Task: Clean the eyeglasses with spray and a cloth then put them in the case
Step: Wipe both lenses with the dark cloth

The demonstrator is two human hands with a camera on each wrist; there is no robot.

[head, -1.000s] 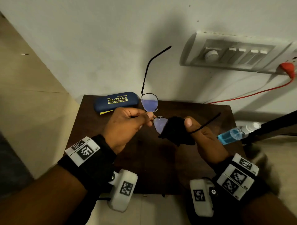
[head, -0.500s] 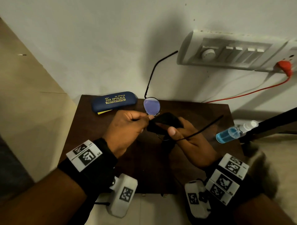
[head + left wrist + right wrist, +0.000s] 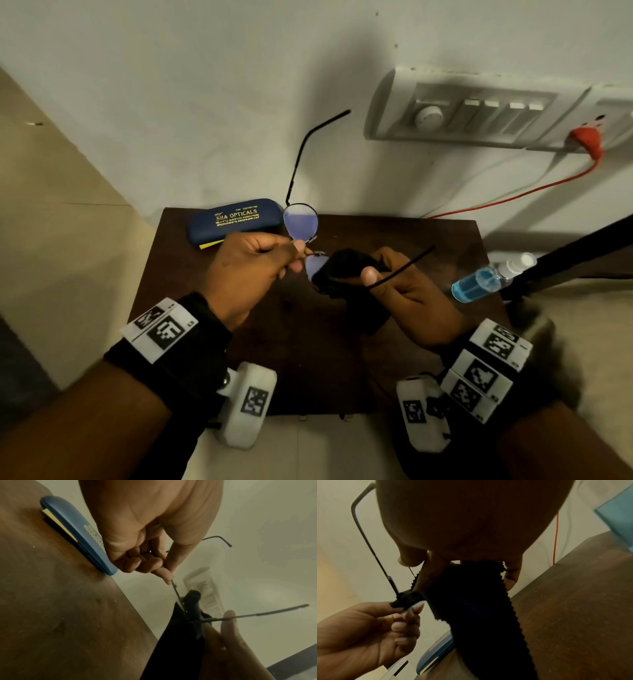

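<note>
The left hand pinches the glasses at the bridge above the tabletop; the right hand, clenched on the cloth, wraps the near lens. The case lies far left, nearer the left hand.

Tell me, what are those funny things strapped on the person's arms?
Each wrist wears a wide black band with white blocks printed with black-and-white square code patterns. A rounded white camera box, with its own code sticker, hangs under each wrist. Both hands are bare, no gloves or sleeves.
</note>
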